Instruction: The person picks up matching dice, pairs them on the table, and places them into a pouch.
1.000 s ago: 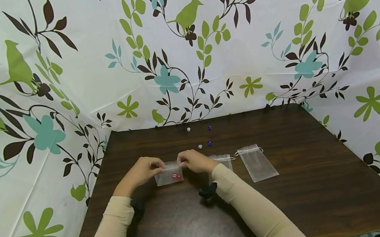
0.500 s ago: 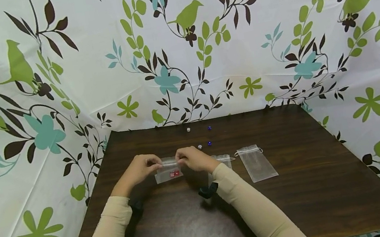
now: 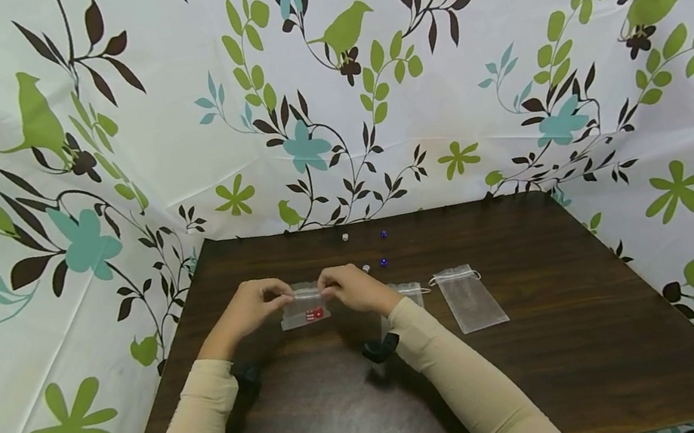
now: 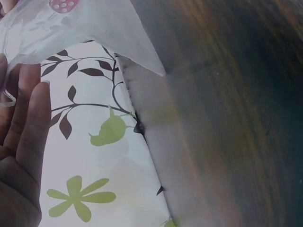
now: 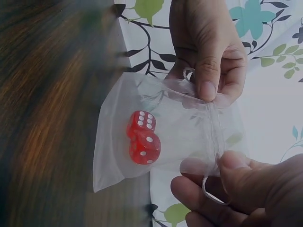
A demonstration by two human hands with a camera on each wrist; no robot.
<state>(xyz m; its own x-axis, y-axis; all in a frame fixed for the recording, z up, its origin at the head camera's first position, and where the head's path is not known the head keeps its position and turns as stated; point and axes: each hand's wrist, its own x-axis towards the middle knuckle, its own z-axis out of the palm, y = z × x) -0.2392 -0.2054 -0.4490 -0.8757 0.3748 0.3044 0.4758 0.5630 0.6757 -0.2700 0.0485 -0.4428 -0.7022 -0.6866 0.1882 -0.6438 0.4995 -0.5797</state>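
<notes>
A sheer white drawstring pouch (image 3: 292, 319) hangs between my two hands, lifted off the table. Two red dice (image 5: 144, 149) with white pips lie side by side inside it; one die (image 4: 63, 4) shows at the top of the left wrist view. My left hand (image 3: 258, 304) pinches the pouch at one side of its gathered top, thumb against fingers. At the other side, my right hand (image 3: 354, 289) pinches the same top edge, beside a loop of the cord (image 5: 208, 191). The pouch looks closed along the drawstring seam.
Behind the hands, two white dice (image 3: 346, 236) and two blue dice (image 3: 384, 262) sit on the dark wooden table (image 3: 586, 329). A flat sheer pouch (image 3: 471, 299) lies to the right. Another pouch (image 3: 409, 290) is partly hidden by the right arm. Patterned cloth (image 3: 440, 116) surrounds the table.
Both hands have risen slightly and moved a little away from me with the pouch. The red dice have shifted a little left with it.
</notes>
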